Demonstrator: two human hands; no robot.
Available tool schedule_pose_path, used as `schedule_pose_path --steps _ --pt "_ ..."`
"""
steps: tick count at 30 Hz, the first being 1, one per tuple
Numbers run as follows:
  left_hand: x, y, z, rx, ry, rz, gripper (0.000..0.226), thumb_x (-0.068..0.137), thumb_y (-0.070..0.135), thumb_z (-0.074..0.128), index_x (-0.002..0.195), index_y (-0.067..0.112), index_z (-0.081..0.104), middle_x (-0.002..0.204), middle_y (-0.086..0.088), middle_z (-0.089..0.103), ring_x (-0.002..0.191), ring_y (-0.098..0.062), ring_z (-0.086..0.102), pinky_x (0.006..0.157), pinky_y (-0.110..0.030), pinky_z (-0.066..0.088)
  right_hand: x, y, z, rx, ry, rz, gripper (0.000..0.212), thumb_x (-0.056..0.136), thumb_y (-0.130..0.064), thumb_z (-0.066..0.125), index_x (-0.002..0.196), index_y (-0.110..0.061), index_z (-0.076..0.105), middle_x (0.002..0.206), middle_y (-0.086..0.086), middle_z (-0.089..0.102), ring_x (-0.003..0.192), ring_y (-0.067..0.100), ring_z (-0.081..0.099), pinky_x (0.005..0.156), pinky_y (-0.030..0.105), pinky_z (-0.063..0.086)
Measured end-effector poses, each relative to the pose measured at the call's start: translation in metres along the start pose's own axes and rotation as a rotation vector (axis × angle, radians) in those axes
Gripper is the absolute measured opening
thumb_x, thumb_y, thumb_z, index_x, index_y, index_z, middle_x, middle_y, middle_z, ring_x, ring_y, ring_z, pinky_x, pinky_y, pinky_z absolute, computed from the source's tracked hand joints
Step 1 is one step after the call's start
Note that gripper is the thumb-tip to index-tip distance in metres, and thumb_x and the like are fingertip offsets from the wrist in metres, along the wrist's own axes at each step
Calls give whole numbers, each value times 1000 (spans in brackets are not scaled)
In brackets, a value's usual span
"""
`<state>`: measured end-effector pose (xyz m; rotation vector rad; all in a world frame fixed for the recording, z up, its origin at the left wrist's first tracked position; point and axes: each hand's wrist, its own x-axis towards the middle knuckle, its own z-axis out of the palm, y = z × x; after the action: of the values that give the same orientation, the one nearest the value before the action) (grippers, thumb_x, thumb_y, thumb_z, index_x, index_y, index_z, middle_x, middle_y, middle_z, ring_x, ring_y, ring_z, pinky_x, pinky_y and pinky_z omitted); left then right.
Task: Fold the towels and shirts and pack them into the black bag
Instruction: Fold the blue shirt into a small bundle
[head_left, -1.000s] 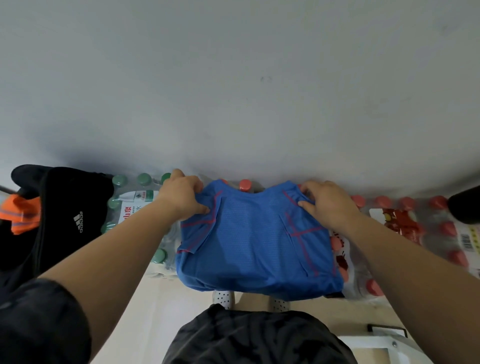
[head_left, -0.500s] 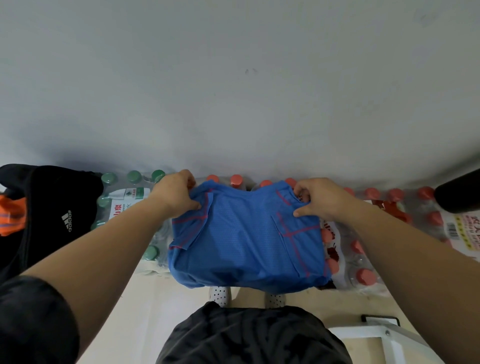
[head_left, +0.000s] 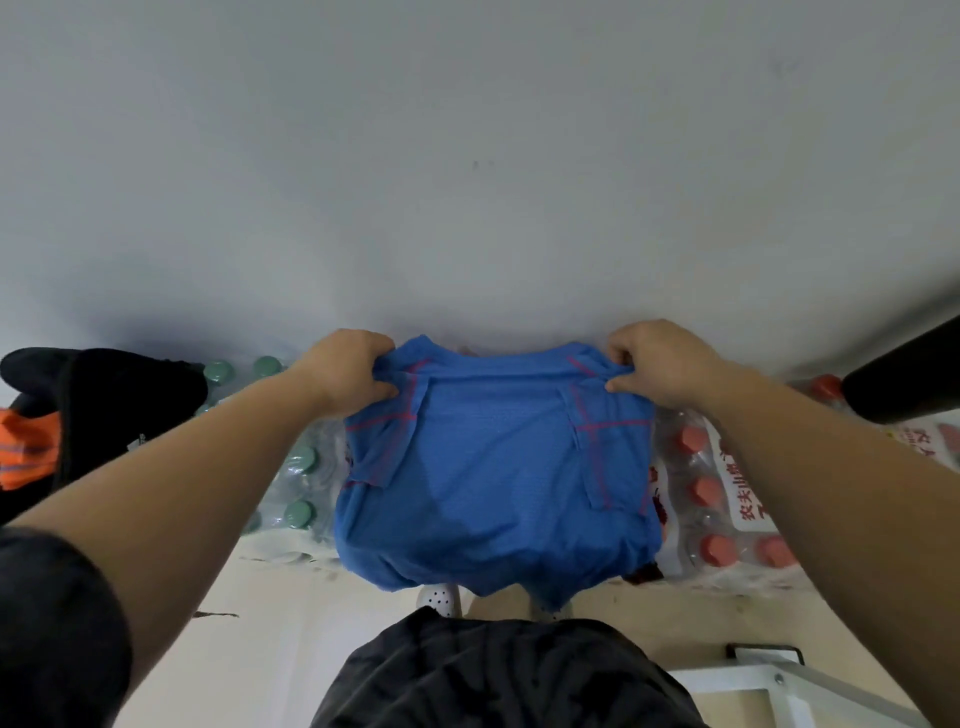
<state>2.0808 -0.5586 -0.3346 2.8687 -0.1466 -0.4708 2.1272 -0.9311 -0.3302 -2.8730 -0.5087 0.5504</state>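
Blue shirt (head_left: 493, 467) held up in front of the grey wall (head_left: 467, 182), hanging from its top edge, both sleeves turned in over the body, red stitching visible. Left grip (head_left: 353, 371): fingers curled, pinching the top left corner. Right grip (head_left: 660, 364): fingers curled, pinching the top right corner. Shirt hangs over shrink-wrapped packs of green-capped bottles (head_left: 298, 462) and red-capped bottles (head_left: 717, 499) on the floor. Black bag (head_left: 119, 405) stands at far left beside the green-capped pack, apart from the shirt; an orange item (head_left: 26, 447) shows at its edge.
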Motion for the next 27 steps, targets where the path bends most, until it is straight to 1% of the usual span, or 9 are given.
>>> schedule_pose_path --steps 3,5,7,10,14,16,19,23,27 --pt "3 12 -26 58 177 60 25 84 26 70 74 14 50 78 -12 61 82 -38 60 63 -34 34 -2 -5 -25 -104 189 45 35 82 -29 75 70 -23 44 80 3 58 83 31 59 64 32 34" --pt "4 19 -39 113 400 99 19 84 27 70 86 10 61 87 -19 67 84 -41 63 65 -36 37 -7 -8 -31 -176 358 65 23 86 -29 69 77 -20 50 86 12 64 86 36 62 64 34 34" --pt "3 20 -41 156 595 151 19 81 22 74 86 8 64 82 -20 67 74 -43 64 62 -40 43 -16 -8 -24 -159 551 59 17 86 -24 67 82 -11 57 82 17 64 79 39 61 60 38 39" --pt "-6 14 -21 206 679 255 22 75 21 76 73 7 59 66 -15 60 57 -37 59 55 -39 44 -29 -1 -2 -108 739 -46 21 81 -26 61 75 -7 56 70 18 58 66 39 57 56 41 45" --pt "-35 11 24 209 571 389 13 68 22 56 73 11 59 64 -11 57 56 -34 57 55 -39 45 -54 4 43 -92 599 -205 16 74 -26 48 75 -10 54 73 12 57 69 35 56 60 38 44" --pt "-51 8 46 222 483 438 18 59 17 60 76 12 62 67 -9 58 59 -33 58 55 -38 46 -67 10 66 -106 495 -250 10 71 -19 54 77 -12 54 77 9 58 72 33 56 64 39 44" --pt "-67 0 72 188 330 421 27 58 13 55 80 16 69 71 -4 62 64 -32 62 55 -38 51 -81 21 87 -72 326 -214 27 63 -5 75 79 -15 55 83 6 61 78 31 57 70 40 49" --pt "-80 -5 76 113 103 328 32 59 26 62 89 22 70 83 3 64 79 -26 63 68 -38 56 -92 22 84 -38 197 -221 17 68 -26 65 79 -27 52 85 -9 55 82 18 50 79 37 46" --pt "-86 -3 60 49 52 354 41 65 45 52 92 24 74 88 8 65 84 -17 61 74 -33 54 -94 24 75 -4 192 -240 18 76 -41 53 75 -25 62 79 -13 54 80 13 46 77 37 44"
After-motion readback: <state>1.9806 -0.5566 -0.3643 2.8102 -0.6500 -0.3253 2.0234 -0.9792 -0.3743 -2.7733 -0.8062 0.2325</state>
